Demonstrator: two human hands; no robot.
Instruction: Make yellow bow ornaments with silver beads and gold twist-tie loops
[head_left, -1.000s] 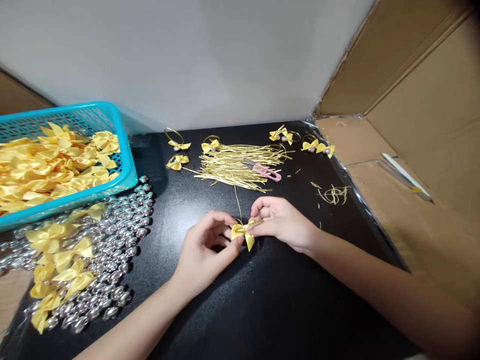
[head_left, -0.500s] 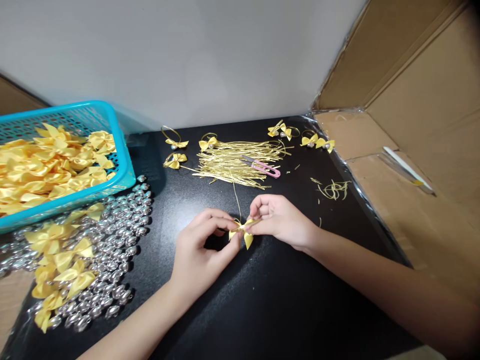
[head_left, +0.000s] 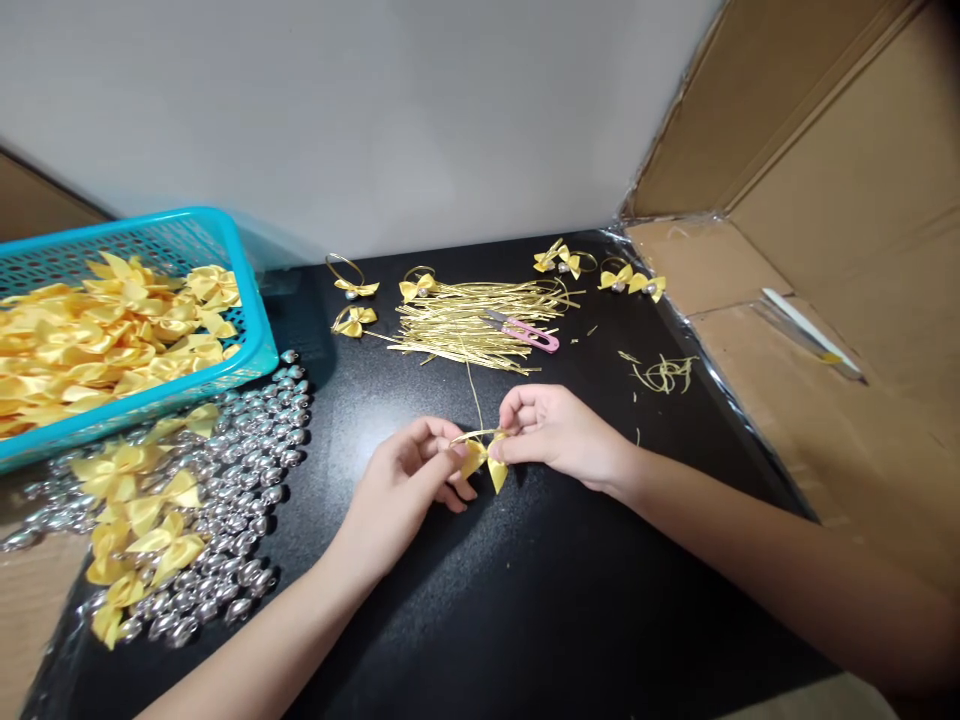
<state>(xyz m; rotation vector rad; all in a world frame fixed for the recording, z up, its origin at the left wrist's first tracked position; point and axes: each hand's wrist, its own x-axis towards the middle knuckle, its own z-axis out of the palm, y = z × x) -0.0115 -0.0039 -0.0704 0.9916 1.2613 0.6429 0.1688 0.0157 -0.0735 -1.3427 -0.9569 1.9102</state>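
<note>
A small yellow satin bow (head_left: 486, 462) is held between my two hands just above the black tabletop (head_left: 525, 600). My left hand (head_left: 409, 490) pinches its left side, fingers closed. My right hand (head_left: 559, 435) pinches the right side and the thin gold wire (head_left: 474, 395) that runs from the bow up toward the bundle of gold wire ties (head_left: 480, 325). The wire crosses the bow's middle between my fingertips.
A blue basket (head_left: 247, 320) full of yellow bows sits at the left. Several silver beads (head_left: 255, 460) and loose bows (head_left: 139, 510) lie below it. Pink snips (head_left: 529, 335) rest on the ties. Finished bows (head_left: 352, 290) line the back. Wire scraps (head_left: 664, 375) and cardboard (head_left: 825, 400) lie right.
My left fingers have shifted closer over the bow and the gold wire now lies across its middle. Both hands stayed in about the same place.
</note>
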